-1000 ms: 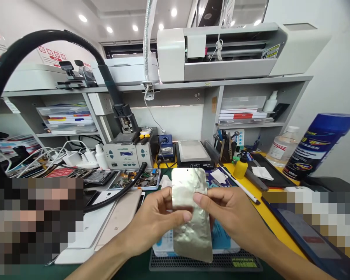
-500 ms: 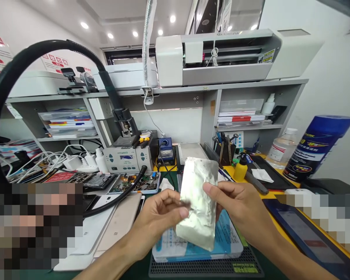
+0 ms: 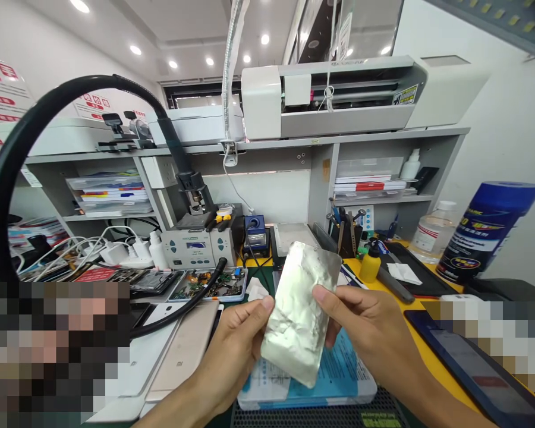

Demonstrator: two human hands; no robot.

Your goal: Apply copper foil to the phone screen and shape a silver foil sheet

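Note:
A flat, wrinkled silver foil pouch [image 3: 298, 315] is held up in front of me, tilted with its top leaning right. My left hand [image 3: 241, 339] grips its left edge, thumb at the rim and the other fingers mostly hidden behind. On the right side, my right hand [image 3: 361, 318] pinches it with the thumb on the front face and fingers behind. Beneath the pouch lies a blue and white flat box [image 3: 352, 380], partly covered by it. That box rests on a black perforated mat [image 3: 312, 419].
Left are several tablet-like panels [image 3: 185, 351], a tray of small electronic parts [image 3: 209, 285] and a rework station [image 3: 198, 246] with a black hose. Right stand a yellow bottle [image 3: 370, 264], a clear bottle [image 3: 433, 232], a blue spray can [image 3: 485, 232] and a dark tablet [image 3: 472, 368].
The pouch has turned slightly clockwise. My left thumb has moved from its front face to the left edge. My right hand keeps its pinch. The view has shifted a little.

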